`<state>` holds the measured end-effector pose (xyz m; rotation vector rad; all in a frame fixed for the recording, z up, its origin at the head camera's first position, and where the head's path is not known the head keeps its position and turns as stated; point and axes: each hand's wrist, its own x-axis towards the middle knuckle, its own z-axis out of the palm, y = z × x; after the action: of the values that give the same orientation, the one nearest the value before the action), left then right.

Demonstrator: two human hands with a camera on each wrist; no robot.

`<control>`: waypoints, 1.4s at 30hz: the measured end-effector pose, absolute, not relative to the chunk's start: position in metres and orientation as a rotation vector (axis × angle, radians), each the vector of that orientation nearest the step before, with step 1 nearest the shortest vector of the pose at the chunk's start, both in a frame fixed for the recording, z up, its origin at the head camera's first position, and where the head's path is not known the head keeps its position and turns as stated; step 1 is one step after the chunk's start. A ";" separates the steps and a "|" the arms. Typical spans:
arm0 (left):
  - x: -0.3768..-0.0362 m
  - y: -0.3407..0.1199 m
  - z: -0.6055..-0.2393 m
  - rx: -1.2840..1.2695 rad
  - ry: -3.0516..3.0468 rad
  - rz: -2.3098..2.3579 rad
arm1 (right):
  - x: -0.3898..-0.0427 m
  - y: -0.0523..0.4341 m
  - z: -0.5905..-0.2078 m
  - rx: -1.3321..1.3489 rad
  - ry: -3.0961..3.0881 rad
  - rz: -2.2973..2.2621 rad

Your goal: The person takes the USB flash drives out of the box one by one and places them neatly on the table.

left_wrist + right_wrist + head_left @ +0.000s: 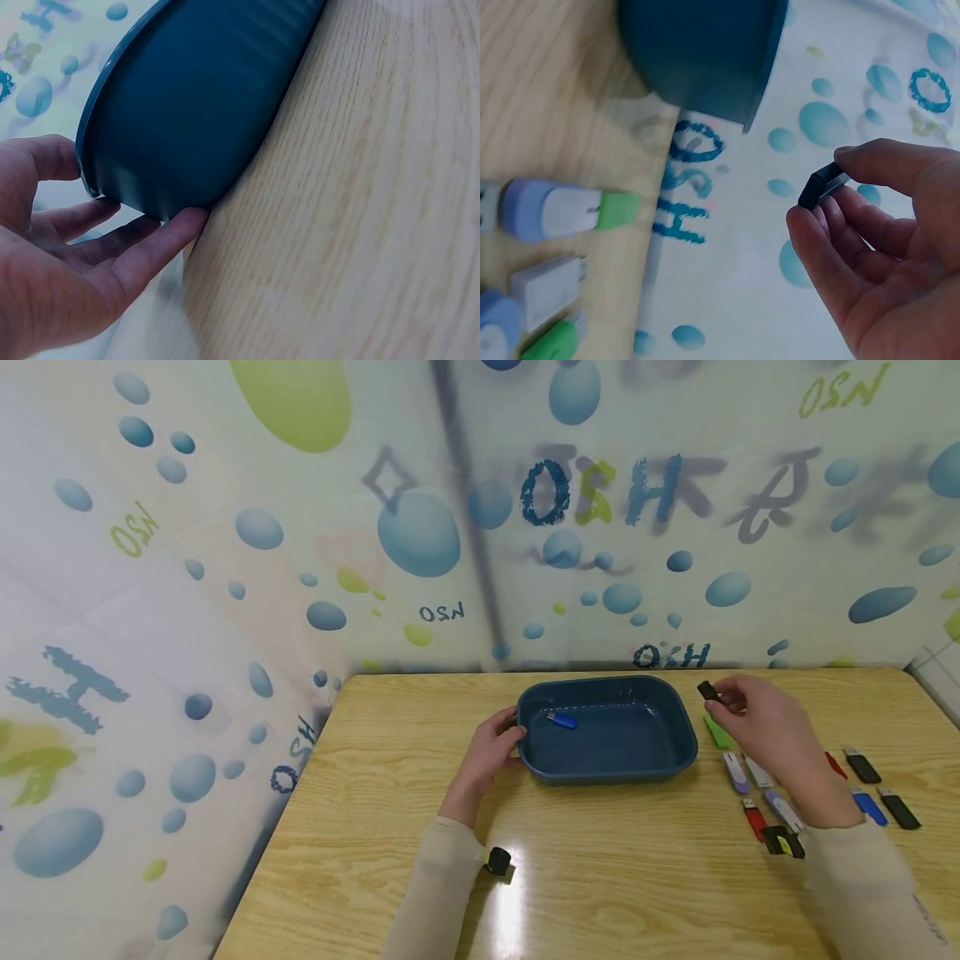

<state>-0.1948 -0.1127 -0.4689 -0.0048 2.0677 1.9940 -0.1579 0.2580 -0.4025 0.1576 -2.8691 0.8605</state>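
Observation:
My left hand holds the left end of a dark blue plastic tray. In the left wrist view, the thumb is at the rim and the fingertips touch the outer wall. Inside the tray, near its left end, lies a blue USB flash drive. Just beyond the tray's right end, my right hand pinches a black USB flash drive between thumb and fingers, above the table. Below that hand lie a green drive and a white-and-purple drive.
Several more drives lie on the wooden table at the right, among them a red drive and a black drive. A patterned curtain hangs behind the table. A small black object is beside the left sleeve.

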 end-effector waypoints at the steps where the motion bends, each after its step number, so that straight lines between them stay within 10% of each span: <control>1: -0.195 -0.113 -0.469 -0.006 2.068 1.994 | -0.158 0.260 -0.404 0.154 -2.863 0.859; 42: -0.194 -0.114 -0.467 0.023 2.070 1.982 | -0.183 0.313 -0.438 -0.111 -3.232 0.752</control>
<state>-0.1936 -0.1138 -0.4672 0.0233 2.0701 1.9821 -0.1830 0.3133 -0.4378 -0.1114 -3.2324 0.7525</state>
